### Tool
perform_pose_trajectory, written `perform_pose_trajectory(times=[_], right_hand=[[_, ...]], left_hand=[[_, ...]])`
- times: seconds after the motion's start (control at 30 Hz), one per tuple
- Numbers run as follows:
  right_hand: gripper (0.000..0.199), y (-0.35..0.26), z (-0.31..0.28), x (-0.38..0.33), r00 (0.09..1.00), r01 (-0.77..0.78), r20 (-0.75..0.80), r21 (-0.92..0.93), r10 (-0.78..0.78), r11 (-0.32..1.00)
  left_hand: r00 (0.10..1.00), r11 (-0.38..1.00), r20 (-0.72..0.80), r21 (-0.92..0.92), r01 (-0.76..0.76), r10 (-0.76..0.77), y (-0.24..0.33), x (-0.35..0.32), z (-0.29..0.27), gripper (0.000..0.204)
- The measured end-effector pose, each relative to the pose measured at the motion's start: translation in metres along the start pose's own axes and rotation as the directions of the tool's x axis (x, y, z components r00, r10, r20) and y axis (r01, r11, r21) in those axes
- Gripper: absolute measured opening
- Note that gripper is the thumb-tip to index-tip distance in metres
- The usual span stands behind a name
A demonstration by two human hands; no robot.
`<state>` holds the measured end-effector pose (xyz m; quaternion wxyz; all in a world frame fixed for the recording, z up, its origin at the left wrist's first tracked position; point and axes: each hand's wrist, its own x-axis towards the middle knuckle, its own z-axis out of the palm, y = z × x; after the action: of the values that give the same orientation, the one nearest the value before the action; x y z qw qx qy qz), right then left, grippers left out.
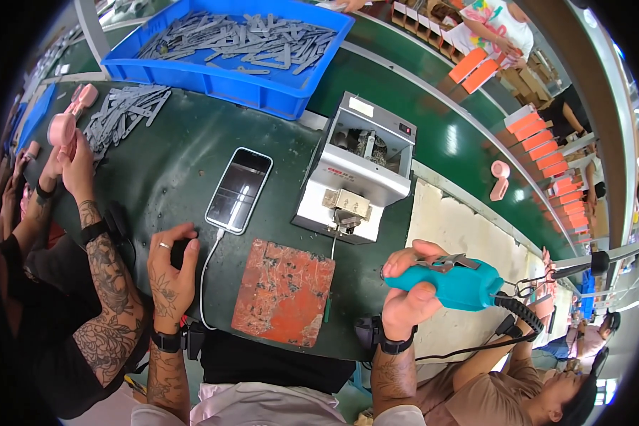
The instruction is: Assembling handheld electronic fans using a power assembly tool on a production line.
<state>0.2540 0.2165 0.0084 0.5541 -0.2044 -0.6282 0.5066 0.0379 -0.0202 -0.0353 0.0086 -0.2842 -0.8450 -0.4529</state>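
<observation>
My right hand [408, 295] is wrapped round a teal electric screwdriver [447, 282] with a metal lever on its upper side. The tool is tilted nearly level, and a black cord leaves its right end. Its working tip is not plain to see. At the table's near edge, my left hand [170, 273] holds nothing, thumb and forefinger apart. A worn red square plate [280, 292] lies between my hands. Beyond it stands a grey and silver screw feeder [362, 167] with loose screws inside. A phone [239, 190] on a white cable lies left of the feeder.
A blue crate [263, 92] of grey flat strips stands at the back, near another strip pile [124, 117]. At left, a co-worker's tattooed arm [110, 298] holds a pink handheld piece [62, 130]. Another pink piece [500, 179] rests on the green conveyor [451, 135]. A co-worker sits at right.
</observation>
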Motion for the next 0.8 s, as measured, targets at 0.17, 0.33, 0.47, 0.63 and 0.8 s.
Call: perform_pose_trajectory(times=[0.17, 0.33, 0.47, 0.63, 0.8], right_hand=[[0.083, 0.0007, -0.0002, -0.0001, 1.000, 0.012, 0.014, -0.004, -0.012, 1.000], [0.082, 0.0013, -0.0015, -0.0011, 0.999, 0.019, 0.028, -0.003, -0.019, 1.000], [0.081, 0.0022, -0.0032, -0.0015, 0.999, 0.024, 0.041, 0.007, -0.024, 1.000], [0.081, 0.0038, -0.0023, -0.0020, 0.998, 0.009, 0.059, 0.022, -0.010, 1.000], [0.083, 0.0017, -0.0021, -0.0014, 1.000, 0.025, 0.006, 0.005, -0.025, 1.000]], left_hand=[[1.000, 1.000, -0.007, -0.004, -0.001, 0.001, -0.0010, -0.0005, 0.0004, 0.023], [1.000, 1.000, -0.007, -0.006, -0.006, 0.006, -0.0008, -0.0009, 0.0011, 0.023], [1.000, 1.000, -0.007, -0.011, -0.004, 0.004, 0.0007, -0.0020, 0.0017, 0.023], [1.000, 1.000, -0.016, 0.027, 0.013, -0.013, -0.0021, -0.0033, -0.0002, 0.022], [1.000, 1.000, -0.010, 0.015, -0.020, 0.020, -0.0014, 0.0002, -0.0010, 0.023]])
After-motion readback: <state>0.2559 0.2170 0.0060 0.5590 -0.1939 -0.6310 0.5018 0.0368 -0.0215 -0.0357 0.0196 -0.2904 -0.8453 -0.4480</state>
